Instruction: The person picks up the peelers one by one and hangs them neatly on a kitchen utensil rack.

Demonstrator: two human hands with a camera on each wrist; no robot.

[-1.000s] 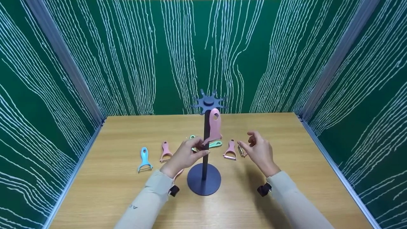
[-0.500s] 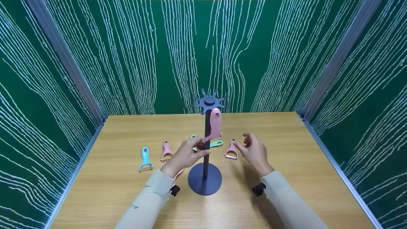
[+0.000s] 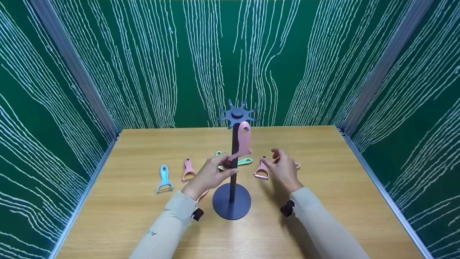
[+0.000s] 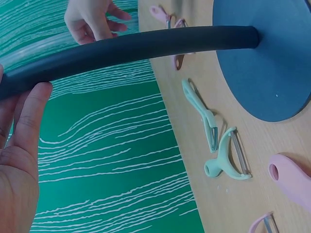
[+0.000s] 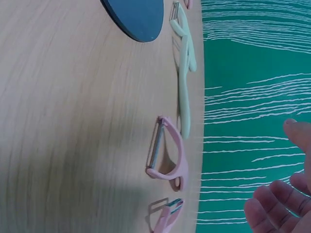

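Gripping the stand post [image 3: 233,190] with your left hand [image 3: 211,176]; your right hand [image 3: 285,171] hangs loose, empty, near the pink peeler [image 3: 262,168] lying right of it. Looks like pickup; next probably needs a pinch, then lift.

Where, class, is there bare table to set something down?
Bare: the table left of the blue peeler, and the front patch between the round base and sleeves. Crowded: behind the post, where two green peelers lie close together.
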